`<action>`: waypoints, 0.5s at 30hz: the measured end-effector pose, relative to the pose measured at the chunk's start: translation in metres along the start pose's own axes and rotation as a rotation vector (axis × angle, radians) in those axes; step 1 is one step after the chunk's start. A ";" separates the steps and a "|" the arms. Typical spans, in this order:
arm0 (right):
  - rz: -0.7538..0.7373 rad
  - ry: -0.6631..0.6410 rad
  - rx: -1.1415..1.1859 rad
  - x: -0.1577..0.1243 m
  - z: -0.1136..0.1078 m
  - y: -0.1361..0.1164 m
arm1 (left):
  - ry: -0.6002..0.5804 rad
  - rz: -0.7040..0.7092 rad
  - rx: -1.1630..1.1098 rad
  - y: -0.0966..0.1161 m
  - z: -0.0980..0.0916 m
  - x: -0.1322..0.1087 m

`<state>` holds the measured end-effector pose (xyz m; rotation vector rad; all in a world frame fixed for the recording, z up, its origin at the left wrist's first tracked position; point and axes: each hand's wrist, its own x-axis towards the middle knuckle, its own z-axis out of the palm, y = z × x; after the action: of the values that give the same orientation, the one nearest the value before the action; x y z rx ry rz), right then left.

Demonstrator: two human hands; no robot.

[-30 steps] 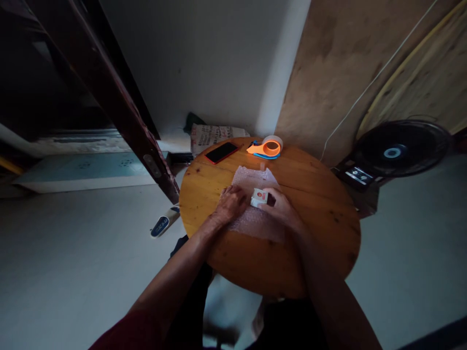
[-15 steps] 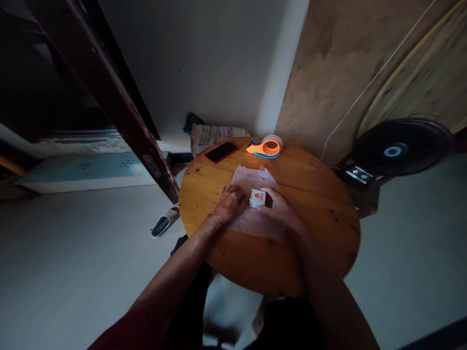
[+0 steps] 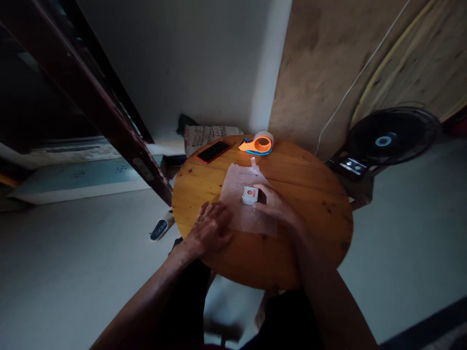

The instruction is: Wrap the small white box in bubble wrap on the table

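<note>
A small white box (image 3: 250, 195) with a red print rests near the middle of a sheet of bubble wrap (image 3: 237, 216). My right hand (image 3: 272, 201) grips the box from its right side, thumb and fingers on opposite edges. My left hand (image 3: 213, 224) lies with fingers spread at the left edge of the bubble wrap, partly over the table, holding nothing. At the sheet's far edge a short strip of clear tape (image 3: 253, 164) sticks up.
The round wooden table (image 3: 314, 214) carries a phone with a red edge (image 3: 214, 152) and an orange tape dispenser (image 3: 257, 144) at its far side. A black fan (image 3: 392, 136) stands to the right. One slipper (image 3: 160, 226) lies on the floor at left.
My left hand has moved back and left, away from the box, and its fingers have spread. My right hand keeps its grip on the box. The view has shifted slightly.
</note>
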<state>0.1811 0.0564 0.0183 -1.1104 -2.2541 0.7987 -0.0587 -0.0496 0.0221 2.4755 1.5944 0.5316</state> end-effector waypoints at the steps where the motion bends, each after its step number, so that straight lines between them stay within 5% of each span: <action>1: 0.001 -0.005 0.004 0.000 0.000 0.000 | 0.000 0.004 0.003 0.001 0.001 -0.003; 15: 0.066 0.023 0.104 -0.002 -0.001 -0.002 | 0.167 0.078 -0.086 0.002 0.022 0.023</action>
<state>0.1812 0.0541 0.0199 -1.1446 -2.1412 0.9140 -0.0402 -0.0283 0.0077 2.4948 1.5002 0.8210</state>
